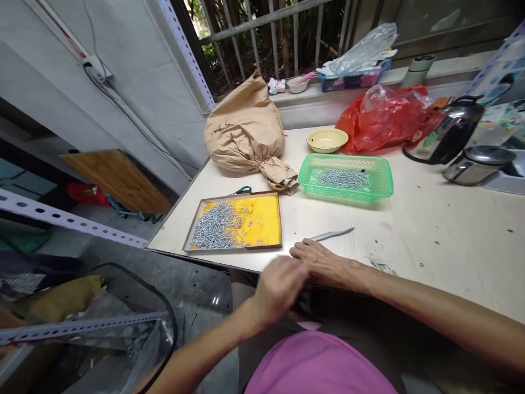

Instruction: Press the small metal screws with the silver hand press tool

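Observation:
My right hand (318, 261) lies flat, palm down, on the front edge of the pale table (430, 241), fingers stretched out toward a flat yellow-lined tray (262, 221) of several small metal screws. My left hand (278, 289) hovers just below the table edge, next to the right hand; it is smeared by motion, so its fingers are unclear. A pair of metal tweezers (330, 235) lies on the table just beyond my right hand. A green plastic basket (345, 176) holding more screws stands farther back.
A tied brown paper sack (246, 131), a yellow bowl (327, 140), a red plastic bag (385, 117), a black kettle (449, 131) and a steel lid (478, 161) stand at the back. A clear bin (164, 323) sits at lower left by perforated rails.

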Tool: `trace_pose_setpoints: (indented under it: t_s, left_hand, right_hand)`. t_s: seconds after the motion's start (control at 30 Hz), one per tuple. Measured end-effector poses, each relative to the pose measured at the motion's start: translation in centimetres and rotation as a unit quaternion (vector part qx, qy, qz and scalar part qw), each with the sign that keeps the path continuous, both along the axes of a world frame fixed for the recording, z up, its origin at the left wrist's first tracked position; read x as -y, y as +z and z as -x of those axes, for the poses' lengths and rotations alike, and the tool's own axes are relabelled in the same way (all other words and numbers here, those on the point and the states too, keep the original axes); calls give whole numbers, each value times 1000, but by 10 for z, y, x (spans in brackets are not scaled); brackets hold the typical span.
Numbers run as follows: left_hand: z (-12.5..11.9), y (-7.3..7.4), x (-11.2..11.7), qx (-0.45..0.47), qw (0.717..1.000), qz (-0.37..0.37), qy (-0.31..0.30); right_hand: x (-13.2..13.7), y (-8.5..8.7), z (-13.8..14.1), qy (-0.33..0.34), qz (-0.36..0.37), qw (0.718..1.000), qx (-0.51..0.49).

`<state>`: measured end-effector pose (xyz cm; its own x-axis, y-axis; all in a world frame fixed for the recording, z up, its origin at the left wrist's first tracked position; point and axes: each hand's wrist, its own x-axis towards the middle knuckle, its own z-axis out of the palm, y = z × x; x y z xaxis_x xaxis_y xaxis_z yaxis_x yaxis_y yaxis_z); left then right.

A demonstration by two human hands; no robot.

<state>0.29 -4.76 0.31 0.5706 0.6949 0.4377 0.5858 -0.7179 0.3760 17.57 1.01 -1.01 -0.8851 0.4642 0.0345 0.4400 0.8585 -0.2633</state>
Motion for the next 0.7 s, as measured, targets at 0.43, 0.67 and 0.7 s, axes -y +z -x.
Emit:
trace_pose_setpoints:
  t_s: [0.43,0.67,0.7]
  left_hand:
    - [84,-12,-128,-224,959,89,151]
    - [88,-22,-143,-256,951,102,139]
    - [88,-21,-144,-252,952,101,145]
  right_hand:
    - [-92,76,-57,-374,-153,884,-234]
    - [-45,42,-68,-310,-65,941,-120]
    - [-29,33,-66,-288,-29,951,-106]
